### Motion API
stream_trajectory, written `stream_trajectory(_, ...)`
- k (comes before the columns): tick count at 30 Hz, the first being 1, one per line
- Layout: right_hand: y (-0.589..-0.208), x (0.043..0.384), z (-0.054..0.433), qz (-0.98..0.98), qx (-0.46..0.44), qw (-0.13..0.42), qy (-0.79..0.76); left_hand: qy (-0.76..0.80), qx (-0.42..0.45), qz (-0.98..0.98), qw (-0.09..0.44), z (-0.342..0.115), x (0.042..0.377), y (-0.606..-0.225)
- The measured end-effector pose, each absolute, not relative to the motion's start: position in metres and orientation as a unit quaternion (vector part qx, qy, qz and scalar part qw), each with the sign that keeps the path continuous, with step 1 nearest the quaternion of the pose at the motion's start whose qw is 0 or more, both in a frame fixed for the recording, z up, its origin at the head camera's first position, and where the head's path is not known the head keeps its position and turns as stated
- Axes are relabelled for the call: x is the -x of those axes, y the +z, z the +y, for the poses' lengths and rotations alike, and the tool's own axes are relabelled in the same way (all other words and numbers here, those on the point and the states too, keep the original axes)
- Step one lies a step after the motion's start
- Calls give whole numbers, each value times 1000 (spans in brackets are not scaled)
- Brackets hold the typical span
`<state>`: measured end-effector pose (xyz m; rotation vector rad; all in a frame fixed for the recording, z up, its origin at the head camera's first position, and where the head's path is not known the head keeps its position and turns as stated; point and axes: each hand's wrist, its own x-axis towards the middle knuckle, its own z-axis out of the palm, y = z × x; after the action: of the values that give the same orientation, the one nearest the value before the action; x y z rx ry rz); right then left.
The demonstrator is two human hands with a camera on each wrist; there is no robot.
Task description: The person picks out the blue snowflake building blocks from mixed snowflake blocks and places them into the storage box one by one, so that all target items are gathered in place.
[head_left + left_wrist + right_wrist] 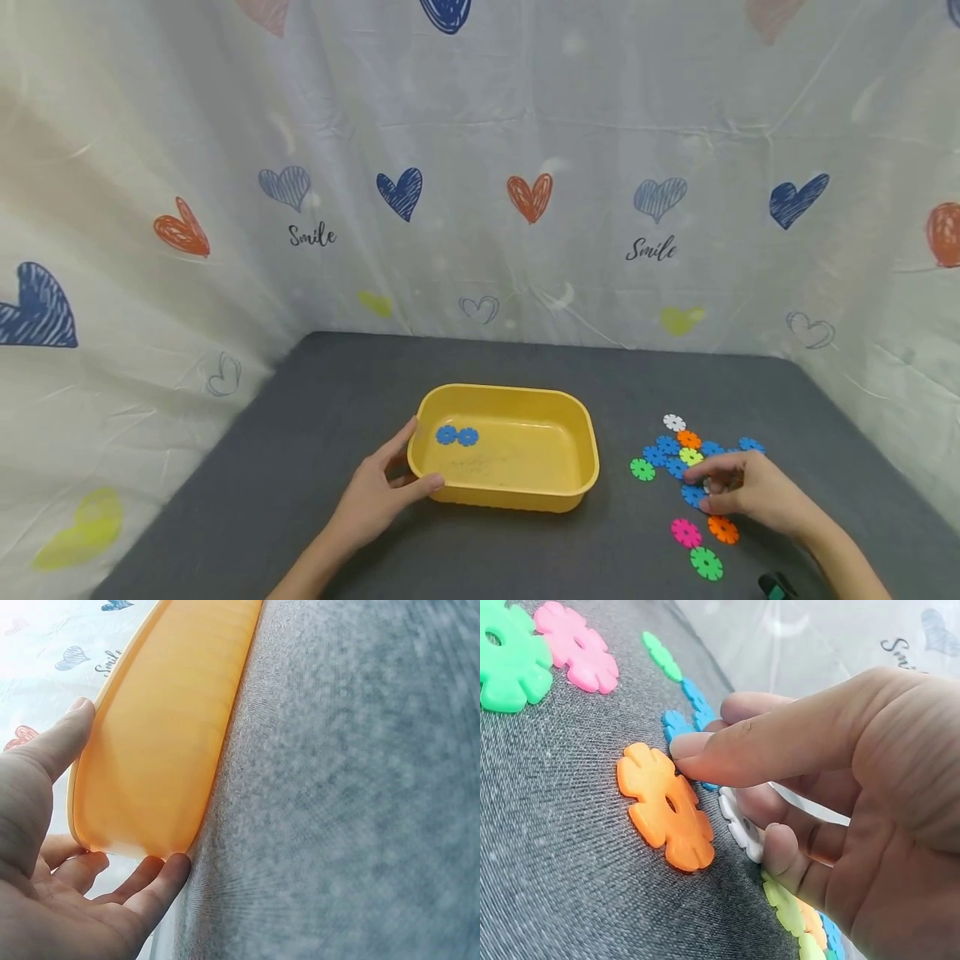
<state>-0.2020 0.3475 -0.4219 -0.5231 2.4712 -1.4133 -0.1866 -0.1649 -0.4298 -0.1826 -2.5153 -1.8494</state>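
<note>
One heart-printed curtain [480, 108] behind a dark grey table [285, 450]

In the head view the curtain hangs at 12 o'clock, past the table's far edge. Upright on the table sits the yellow tray [502, 497]. Between 8 and 9 o'clock from its middle, the left hand [381, 487] holds it, thumb on the rim and fingers bent against the end wall.

Between 3 and 4 o'clock from the tray, the right hand [753, 490] reaches low over scattered notched discs, fingers bent, thumb and index finger narrowly parted at a blue disc [690, 497]; I cannot tell whether they grip it. A white disc [731, 814] lies just beside its other fingers.

About that hand lie an orange disc [723, 530] between 6 and 7 o'clock, a pink disc [686, 533] at 8, and a yellow disc [691, 457] at 10. Inside the tray, between 9 and 10 o'clock, two blue discs [446, 435] lie side by side.
</note>
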Motion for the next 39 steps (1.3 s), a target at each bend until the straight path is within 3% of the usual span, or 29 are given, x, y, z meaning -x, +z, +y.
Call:
stream_trajectory(11,-422,201,347,841,207,128,-484,-599,61,-799,4,-163,187,-428)
stream_trajectory(30,-423,200,344,856,240,72,-452,-597,66,-800,6,-163,187,-428)
stream_trajectory(39,-426,201,344,858,242,71,-447,-595,62,-801,5,-164,186,-429)
